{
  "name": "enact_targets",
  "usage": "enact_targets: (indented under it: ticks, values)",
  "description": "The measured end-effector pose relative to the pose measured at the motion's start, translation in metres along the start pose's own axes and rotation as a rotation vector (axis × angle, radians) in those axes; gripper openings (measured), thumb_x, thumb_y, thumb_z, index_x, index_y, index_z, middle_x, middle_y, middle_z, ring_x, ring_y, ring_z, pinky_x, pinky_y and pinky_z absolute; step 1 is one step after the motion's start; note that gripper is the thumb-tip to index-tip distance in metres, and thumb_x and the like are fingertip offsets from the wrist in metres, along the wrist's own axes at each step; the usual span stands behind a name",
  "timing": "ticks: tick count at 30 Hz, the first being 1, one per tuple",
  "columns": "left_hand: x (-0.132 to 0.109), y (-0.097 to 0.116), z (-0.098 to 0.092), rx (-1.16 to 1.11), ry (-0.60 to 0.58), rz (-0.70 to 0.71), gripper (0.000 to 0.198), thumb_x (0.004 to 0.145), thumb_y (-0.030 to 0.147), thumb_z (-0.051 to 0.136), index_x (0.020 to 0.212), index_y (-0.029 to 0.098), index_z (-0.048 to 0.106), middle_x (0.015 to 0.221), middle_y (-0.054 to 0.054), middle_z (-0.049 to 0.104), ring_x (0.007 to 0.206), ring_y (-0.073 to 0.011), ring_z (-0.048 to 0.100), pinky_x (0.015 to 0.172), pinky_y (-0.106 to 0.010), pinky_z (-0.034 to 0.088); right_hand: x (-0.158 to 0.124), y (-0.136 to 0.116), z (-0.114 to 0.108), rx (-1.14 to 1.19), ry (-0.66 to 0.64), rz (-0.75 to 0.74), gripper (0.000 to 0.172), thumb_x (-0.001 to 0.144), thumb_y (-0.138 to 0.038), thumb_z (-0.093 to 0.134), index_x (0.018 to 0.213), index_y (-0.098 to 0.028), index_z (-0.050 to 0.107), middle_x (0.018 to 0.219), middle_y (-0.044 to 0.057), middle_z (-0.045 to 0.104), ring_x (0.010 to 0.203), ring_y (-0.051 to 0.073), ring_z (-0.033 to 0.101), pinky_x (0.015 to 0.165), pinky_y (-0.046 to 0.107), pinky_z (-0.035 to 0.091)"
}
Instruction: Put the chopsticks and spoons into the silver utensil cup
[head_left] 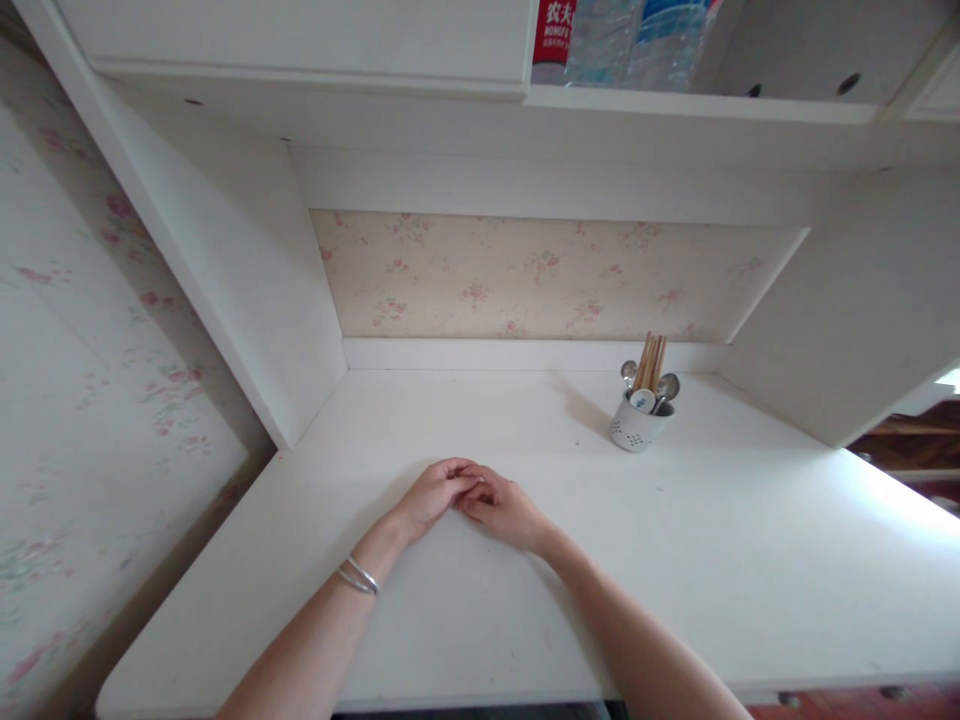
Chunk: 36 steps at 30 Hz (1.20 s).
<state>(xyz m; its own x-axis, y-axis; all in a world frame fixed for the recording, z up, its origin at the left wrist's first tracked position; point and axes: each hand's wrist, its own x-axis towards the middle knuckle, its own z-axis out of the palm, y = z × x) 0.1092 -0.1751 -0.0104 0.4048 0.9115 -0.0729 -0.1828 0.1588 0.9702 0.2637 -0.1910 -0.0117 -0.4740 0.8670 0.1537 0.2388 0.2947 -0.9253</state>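
My left hand [433, 495] and my right hand [504, 510] rest together on the white desk [420, 640], near its middle. Their curled fingers touch and overlap, and I see no object in either one. A silver bangle [358, 576] circles my left wrist. Beyond my right hand, towards the back right, stands a white perforated utensil holder [634, 428], apart from both hands. In it are wooden chopsticks [649, 362], a metal spoon [628, 372] on the left, another metal spoon [668, 386] on the right, and a white piece with a blue pattern [643, 400].
Overhead hangs a white cabinet [315, 40], its open shelf [705, 103] holding clear plastic bottles [604, 40] and a red-labelled item [553, 35]. White side panels [240, 250] flank the desk. Floral wallpaper [480, 275] covers the back, and a floral wall [97, 400] stands left.
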Motion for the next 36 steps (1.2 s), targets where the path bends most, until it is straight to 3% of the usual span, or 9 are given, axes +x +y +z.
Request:
enact_targets:
  ticks: [12,36]
  values:
    - [-0.0008,-0.0005,0.0004,0.011,0.005,0.006,0.026,0.071,0.026,0.067,0.094,0.013,0.066,0.093,-0.009,0.068,0.087,-0.0188,0.060,0.074,-0.028,0.043,0.0001,-0.0028,0.0004,-0.025,0.011,0.015,0.035,0.081,-0.022,0.056,0.116,-0.024,0.053,0.074,-0.003,0.062,0.067,0.012,0.057,0.059,0.023,0.042]
    - [-0.0002,-0.0012,0.0000,0.036,-0.004,0.013,0.022,0.073,0.023,0.064,0.093,0.014,0.066,0.092,-0.008,0.068,0.086,-0.0181,0.060,0.075,-0.028,0.043,-0.0004,-0.0018,0.0000,-0.022,0.010,0.006,0.034,0.081,-0.021,0.056,0.114,-0.025,0.054,0.074,-0.003,0.063,0.069,0.013,0.058,0.062,0.024,0.043]
